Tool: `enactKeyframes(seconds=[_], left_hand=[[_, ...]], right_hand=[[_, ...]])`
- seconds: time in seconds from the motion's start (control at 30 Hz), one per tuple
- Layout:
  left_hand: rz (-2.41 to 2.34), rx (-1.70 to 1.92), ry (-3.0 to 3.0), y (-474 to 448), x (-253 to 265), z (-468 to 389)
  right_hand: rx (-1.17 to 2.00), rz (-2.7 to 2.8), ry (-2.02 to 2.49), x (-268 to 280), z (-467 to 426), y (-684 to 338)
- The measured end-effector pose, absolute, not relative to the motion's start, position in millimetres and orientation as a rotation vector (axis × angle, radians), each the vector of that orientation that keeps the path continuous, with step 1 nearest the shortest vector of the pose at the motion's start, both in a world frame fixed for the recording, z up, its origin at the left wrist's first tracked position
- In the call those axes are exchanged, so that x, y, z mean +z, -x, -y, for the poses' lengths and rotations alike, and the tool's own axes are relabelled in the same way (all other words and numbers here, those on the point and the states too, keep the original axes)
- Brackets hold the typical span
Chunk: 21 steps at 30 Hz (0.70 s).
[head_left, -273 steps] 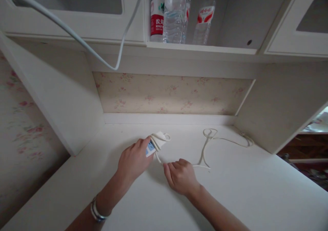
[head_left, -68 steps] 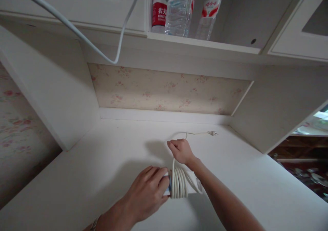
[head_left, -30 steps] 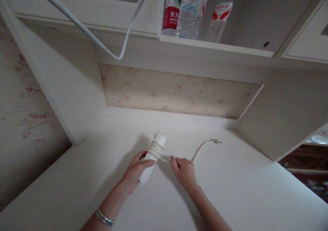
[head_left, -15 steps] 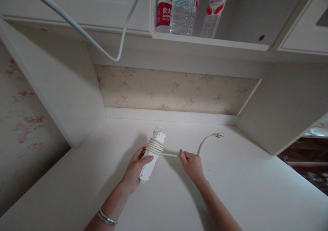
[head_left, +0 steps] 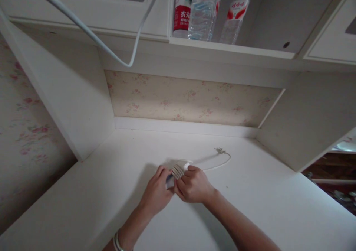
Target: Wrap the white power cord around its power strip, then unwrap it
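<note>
A white power strip (head_left: 170, 182) is tilted between my two hands above the desk, with several turns of its cord (head_left: 178, 171) wound around it. My left hand (head_left: 157, 191) is closed around the strip's near end. My right hand (head_left: 193, 185) is a fist against the wound turns, fingers bent around the cord; it covers part of the strip. From behind the right hand the loose cord end runs out and curves back to a plug (head_left: 219, 150) at the right.
The white desk top (head_left: 250, 191) lies below, between side panels (head_left: 61, 87). Plastic bottles (head_left: 201, 13) stand on the shelf above. A pale curved tube (head_left: 111, 54) hangs at the upper left, in front of the cabinet.
My right hand has come left from a stretched cord to the strip. The strip has turned and my left hand has rolled over it. The plug has shifted left and swung round.
</note>
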<state>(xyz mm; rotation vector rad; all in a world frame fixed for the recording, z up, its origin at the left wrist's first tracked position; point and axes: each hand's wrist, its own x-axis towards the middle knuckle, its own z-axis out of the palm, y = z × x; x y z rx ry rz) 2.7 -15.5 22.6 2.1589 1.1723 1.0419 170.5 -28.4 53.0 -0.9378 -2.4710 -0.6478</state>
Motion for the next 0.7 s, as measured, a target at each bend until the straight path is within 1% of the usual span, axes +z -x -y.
enactKeyframes(seconds=[0.23,0.37,0.5,0.7], left_hand=[[-1.166,0.775,-2.524,0,12,22],[-0.896,0.712,-2.670,0,16,33],[-0.746,0.777,-2.679,3,25,42],[-0.661,1.045,-2.662,16,31,42]], right_hand=[[-0.674,2.594,0.826,87,13,-163],[-0.613,2.515,1.065,106,-12,-156],[-0.533,2.503,1.359,107,-36,-157],[-0.422,2.486,1.607,92,-49,-170]])
